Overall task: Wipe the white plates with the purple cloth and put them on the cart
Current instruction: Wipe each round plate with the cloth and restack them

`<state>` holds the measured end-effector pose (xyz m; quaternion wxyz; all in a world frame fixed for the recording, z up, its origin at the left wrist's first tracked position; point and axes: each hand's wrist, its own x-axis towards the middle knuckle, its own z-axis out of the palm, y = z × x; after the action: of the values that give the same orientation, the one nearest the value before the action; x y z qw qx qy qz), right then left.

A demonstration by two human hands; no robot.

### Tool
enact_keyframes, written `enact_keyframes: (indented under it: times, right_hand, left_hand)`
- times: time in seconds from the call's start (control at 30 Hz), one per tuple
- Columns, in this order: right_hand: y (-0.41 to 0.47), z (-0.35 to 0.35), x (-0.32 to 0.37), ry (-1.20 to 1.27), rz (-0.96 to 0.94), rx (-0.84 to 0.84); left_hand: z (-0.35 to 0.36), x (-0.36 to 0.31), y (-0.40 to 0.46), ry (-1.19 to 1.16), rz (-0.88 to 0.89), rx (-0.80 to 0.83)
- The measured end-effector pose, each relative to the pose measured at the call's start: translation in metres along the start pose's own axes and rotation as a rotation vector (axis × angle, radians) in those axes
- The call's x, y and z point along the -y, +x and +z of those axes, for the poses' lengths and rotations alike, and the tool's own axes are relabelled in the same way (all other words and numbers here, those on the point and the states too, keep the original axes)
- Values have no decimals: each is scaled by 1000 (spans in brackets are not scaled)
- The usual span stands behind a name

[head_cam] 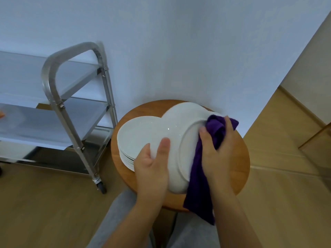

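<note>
A white plate [180, 126] is held tilted over a round wooden stool [240, 158], its underside facing me. My left hand [152, 163] grips its near-left rim, thumb on top. My right hand [217, 153] holds the purple cloth [198, 181] against the plate's base; the cloth's tail hangs down past the plate's lower edge. A stack of several white plates [132, 138] rests on the stool's left side, partly under the held plate. The steel cart [53, 83] stands to the left.
The cart has a tubular handle [71, 52], shelves covered in white sheeting [41, 126] and a caster wheel [102, 187] near the stool. A white wall is behind; wooden floor lies around. My grey-trousered legs [114, 221] are below the stool.
</note>
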<state>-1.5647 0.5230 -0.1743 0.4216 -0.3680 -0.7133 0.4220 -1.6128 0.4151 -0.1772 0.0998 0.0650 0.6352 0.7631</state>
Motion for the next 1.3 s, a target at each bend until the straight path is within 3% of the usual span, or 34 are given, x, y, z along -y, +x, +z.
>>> enact_keyframes:
  times: [0.13, 0.27, 0.37, 0.5, 0.73, 0.9, 1.03, 1.2, 1.3]
  right_hand:
    - [-6, 24, 12, -55, -64, 93]
    - [-26, 35, 8, -120, -193, 303]
    - [-41, 34, -4, -312, -296, 384]
    - [-47, 27, -23, -431, -344, 226]
    - [-37, 20, -31, -176, -270, 102]
    - [-7, 5, -33, 178, 206, 54]
    - [5, 0, -36, 263, 321, 90]
    - [9, 13, -55, 193, 411, 129]
    - [9, 23, -62, 215, 496, 169]
  left_hand:
    - [5, -1, 1, -7, -23, -28]
    - [4, 2, 14, -18, -27, -71]
    - [-1, 7, 24, -15, -98, -99]
    - [-12, 6, 30, -143, -178, -114]
    - [-15, 8, 35, -245, -205, -108]
    - [-25, -2, 52, -95, 123, -113]
    - [-25, -17, 65, 203, 514, -60]
    - [-30, -1, 93, 960, 1103, 67]
    - [-35, 23, 110, 1016, 1326, 251]
